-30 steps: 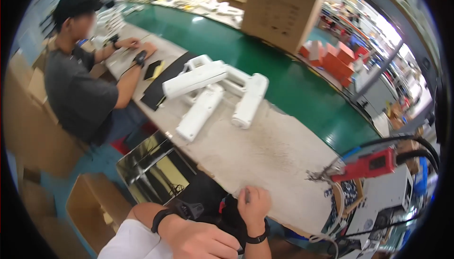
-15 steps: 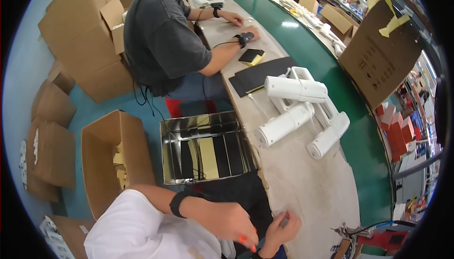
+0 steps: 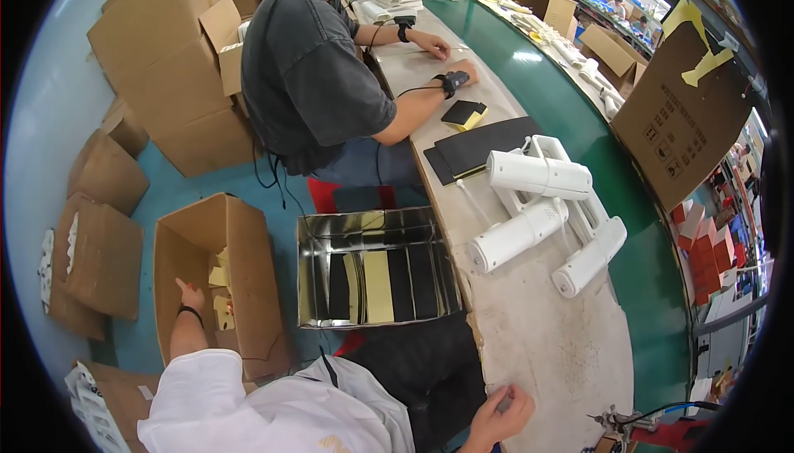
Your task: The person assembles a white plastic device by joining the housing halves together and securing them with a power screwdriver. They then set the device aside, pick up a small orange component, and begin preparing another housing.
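Left hand [image 3: 192, 296] down inside the open cardboard box [image 3: 258, 287] by the left thigh, one finger stuck out, rest partly hidden; can't tell if it holds anything. Right hand [image 3: 506, 412] at near edge of pale tabletop [image 3: 562, 354], fingers curled in, small grey piece [image 3: 503, 404] showing at the fingertips; gripped or just worn, can't tell.

Cardboard box stands on the blue floor [image 3: 285, 230], pale yellow bits [image 3: 220, 276] in it, beside the left hand. Just right of it, a shiny metal tray [image 3: 413, 321] holding black strips [image 3: 338, 286] and a pale yellow strip [image 3: 378, 286], side by side.

Up the tabletop from the right hand, well apart: three white cylinder-bodied units with frame handles, heaped together, upper one [image 3: 538, 174], middle one [image 3: 519, 234], lower right one [image 3: 589, 256]. Next to them black sheets [image 3: 488, 145], overlapping. Beyond, small black-and-yellow block [image 3: 465, 114].

Co-worker in dark grey shirt [image 3: 310, 81] sits further up, both forearms on the tabletop.

Lower right: red tool [image 3: 674, 435] with cables, near the right hand. Green surface [image 3: 662, 312] runs along the far side. Big brown carton [image 3: 662, 122] upper right, orange-red boxes [image 3: 703, 250] below it. Stacked cartons [image 3: 157, 64] upper left by the wall.
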`<control>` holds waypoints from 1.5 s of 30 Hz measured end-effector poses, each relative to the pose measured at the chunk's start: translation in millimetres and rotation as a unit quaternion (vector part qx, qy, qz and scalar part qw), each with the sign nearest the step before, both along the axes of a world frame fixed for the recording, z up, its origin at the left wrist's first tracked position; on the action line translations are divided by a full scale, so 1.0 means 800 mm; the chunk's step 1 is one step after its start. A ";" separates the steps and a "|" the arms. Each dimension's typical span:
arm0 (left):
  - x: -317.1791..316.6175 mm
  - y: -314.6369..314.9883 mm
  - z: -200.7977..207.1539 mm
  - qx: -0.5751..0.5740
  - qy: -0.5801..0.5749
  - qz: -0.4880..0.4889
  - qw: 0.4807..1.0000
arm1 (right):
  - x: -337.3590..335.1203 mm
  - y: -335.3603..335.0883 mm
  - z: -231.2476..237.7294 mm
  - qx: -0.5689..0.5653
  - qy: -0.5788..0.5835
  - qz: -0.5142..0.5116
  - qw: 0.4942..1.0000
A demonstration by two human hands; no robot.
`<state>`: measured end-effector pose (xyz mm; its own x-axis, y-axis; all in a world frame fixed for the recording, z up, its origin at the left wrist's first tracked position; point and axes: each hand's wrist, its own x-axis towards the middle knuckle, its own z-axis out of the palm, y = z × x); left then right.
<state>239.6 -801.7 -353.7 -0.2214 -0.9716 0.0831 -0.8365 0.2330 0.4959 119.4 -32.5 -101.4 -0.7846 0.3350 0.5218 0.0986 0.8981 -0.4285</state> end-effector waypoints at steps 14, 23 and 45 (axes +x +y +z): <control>-0.325 0.327 0.261 -0.006 0.267 -0.369 0.890 | 0.004 0.019 -0.018 0.064 0.021 -0.033 0.997; -0.421 0.668 0.435 0.031 0.306 -0.780 0.545 | 0.009 0.024 -0.010 0.032 0.018 -0.037 0.999; -0.552 0.778 0.442 -0.118 0.255 -0.736 0.615 | -0.001 0.021 -0.016 0.092 0.048 -0.049 0.993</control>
